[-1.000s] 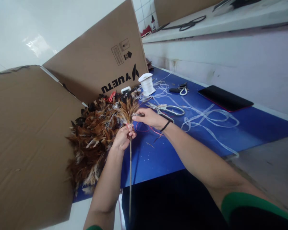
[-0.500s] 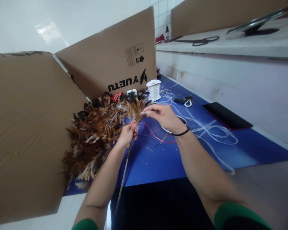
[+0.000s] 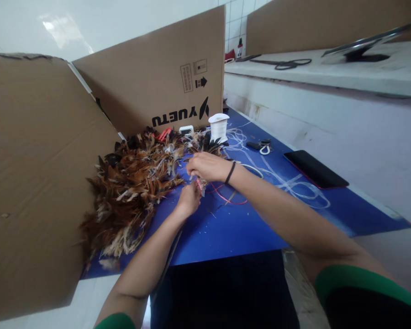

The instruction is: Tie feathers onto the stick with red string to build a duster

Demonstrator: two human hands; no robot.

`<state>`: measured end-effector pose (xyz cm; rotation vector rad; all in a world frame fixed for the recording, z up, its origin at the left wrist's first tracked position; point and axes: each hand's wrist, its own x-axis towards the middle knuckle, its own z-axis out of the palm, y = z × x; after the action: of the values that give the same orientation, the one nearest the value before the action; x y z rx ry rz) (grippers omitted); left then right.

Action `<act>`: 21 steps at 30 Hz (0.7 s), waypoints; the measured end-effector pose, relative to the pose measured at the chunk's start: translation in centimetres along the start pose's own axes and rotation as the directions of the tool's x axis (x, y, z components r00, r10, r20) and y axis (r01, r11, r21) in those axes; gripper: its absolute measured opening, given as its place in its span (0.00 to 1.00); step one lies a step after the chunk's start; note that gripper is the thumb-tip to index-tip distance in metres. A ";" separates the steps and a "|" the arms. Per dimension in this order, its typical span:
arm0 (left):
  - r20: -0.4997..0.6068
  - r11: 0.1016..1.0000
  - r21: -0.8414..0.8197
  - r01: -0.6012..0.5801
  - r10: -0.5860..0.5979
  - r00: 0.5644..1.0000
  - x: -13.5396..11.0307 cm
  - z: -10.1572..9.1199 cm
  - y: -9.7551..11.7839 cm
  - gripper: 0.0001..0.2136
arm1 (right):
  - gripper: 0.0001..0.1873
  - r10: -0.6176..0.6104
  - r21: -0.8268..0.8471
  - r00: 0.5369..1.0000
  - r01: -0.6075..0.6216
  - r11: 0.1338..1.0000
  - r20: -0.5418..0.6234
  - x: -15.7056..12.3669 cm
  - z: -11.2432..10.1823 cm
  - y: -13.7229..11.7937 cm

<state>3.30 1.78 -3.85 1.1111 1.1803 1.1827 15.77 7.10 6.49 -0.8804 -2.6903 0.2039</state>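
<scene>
My left hand (image 3: 189,199) is closed around the bound base of a feather bundle on a thin stick (image 3: 174,244). Pink string (image 3: 199,185) wraps the base beside my fingertips. Directly above it is my right hand (image 3: 208,167), fingers curled and pressed together at the bundle; what they pinch is hidden. Dark feather tips (image 3: 215,146) show beyond my right hand. A loop of pink string (image 3: 226,199) trails over the blue table to the right. Left of my hands lies a large heap of brown feathers (image 3: 133,178).
Cardboard panels (image 3: 150,68) stand behind and left of the feathers. A white ribbon spool (image 3: 218,128), black-handled snips (image 3: 258,145), loose white ribbon (image 3: 304,194) and a phone (image 3: 315,169) lie on the blue table (image 3: 226,237). Scissors (image 3: 291,64) rest on the ledge.
My right hand has moved left and down over the bundle, covering most of its feathers. My left hand has turned, and the stick now runs close along my left forearm.
</scene>
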 end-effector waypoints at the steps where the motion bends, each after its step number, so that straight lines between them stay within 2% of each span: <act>1: 0.015 0.999 0.047 -0.011 0.010 1.000 0.0 0.0 -0.1 0.06 | 0.10 0.007 0.013 1.000 -0.008 1.000 0.024 0.0 0.1 0.3; 6: 0.090 0.955 0.272 -0.114 0.093 0.992 -0.1 0.0 -0.1 0.06 | 0.09 0.025 0.180 0.989 -0.051 0.982 0.145 0.0 0.5 2.0; 9: 0.104 0.933 0.324 -0.155 0.127 0.986 -0.1 -0.1 -0.2 0.06 | 0.08 0.036 0.229 0.992 -0.062 0.972 0.120 -0.1 0.6 2.4; 11: 0.105 0.920 0.358 -0.158 0.128 0.986 -0.1 -0.2 -0.4 0.06 | 0.08 0.040 0.244 0.998 -0.049 0.969 0.040 -0.5 0.3 2.0; 13: 0.099 0.912 0.384 -0.148 0.119 0.988 0.1 -0.4 -0.6 0.06 | 0.08 0.059 0.273 0.992 -0.025 0.962 -0.115 -1.5 -0.2 1.0; 15: 0.085 0.913 0.386 -0.129 0.104 0.991 0.2 -0.6 -0.7 0.06 | 0.09 0.131 0.355 0.941 -0.013 0.935 -0.312 -3.1 -0.6 -0.3; 16: 0.077 0.918 0.380 -0.117 0.095 0.993 0.3 -0.7 -0.7 0.06 | 0.09 0.202 0.434 0.902 -0.018 0.901 -0.381 -4.0 -0.7 -0.9; 18: 0.062 0.928 0.360 -0.098 0.081 0.995 0.4 -0.8 -0.5 0.07 | 0.10 0.339 0.632 0.861 -0.027 0.774 -0.379 -5.9 -0.3 -1.9; 21: 0.024 0.934 0.347 -0.086 0.083 0.996 0.4 -1.1 0.2 0.09 | 0.08 0.487 0.845 0.861 -0.146 0.515 -0.148 -7.5 1.6 -2.2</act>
<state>2.24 2.22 -3.77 1.4431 1.3812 1.0545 19.78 0.80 3.68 -0.9461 -1.6935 1.1444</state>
